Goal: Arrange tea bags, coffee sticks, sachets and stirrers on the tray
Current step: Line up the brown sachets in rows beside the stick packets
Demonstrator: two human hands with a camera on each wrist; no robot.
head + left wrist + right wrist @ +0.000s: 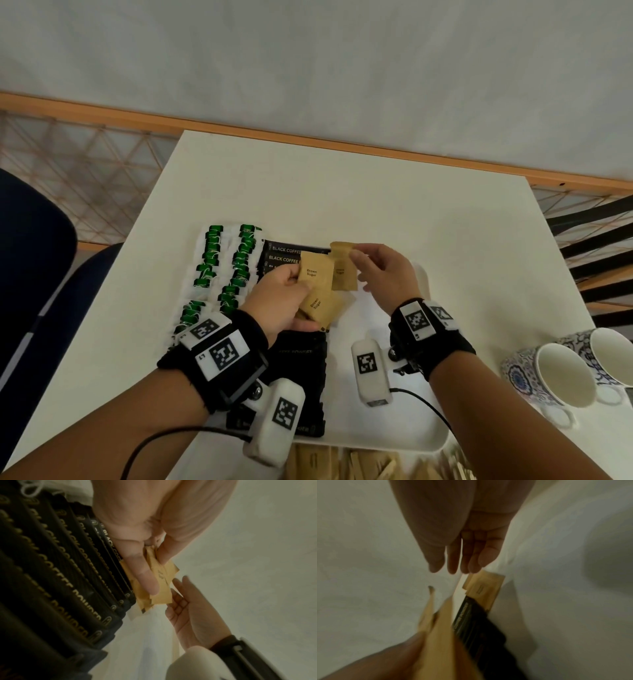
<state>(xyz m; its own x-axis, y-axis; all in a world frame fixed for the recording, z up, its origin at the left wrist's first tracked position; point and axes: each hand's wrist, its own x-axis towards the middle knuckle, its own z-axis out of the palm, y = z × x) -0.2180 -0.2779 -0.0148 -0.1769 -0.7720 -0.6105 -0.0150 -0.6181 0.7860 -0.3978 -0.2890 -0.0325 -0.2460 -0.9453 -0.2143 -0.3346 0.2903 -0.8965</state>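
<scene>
My left hand (pixel 291 279) grips a fan of several brown sugar sachets (pixel 313 274) above the white tray (pixel 435 442). My right hand (pixel 358 255) pinches the far edge of one more sachet (pixel 340 270) beside that fan. In the left wrist view my left fingers (pixel 147 580) clamp the sachets (pixel 163 595) and the right hand (pixel 178 588) meets their edge. The blurred right wrist view has the right fingertips (pixel 453 568) at a sachet (pixel 482 586). Green tea bags (pixel 219 274) and black coffee sticks (pixel 284 255) lie in rows on the tray.
More brown sachets (pixel 308 459) and wooden stirrers (pixel 373 466) lie on the table at the near edge. Two patterned cups (pixel 565 373) lie on their sides at the right. A dark chair (pixel 30 246) stands left of the table.
</scene>
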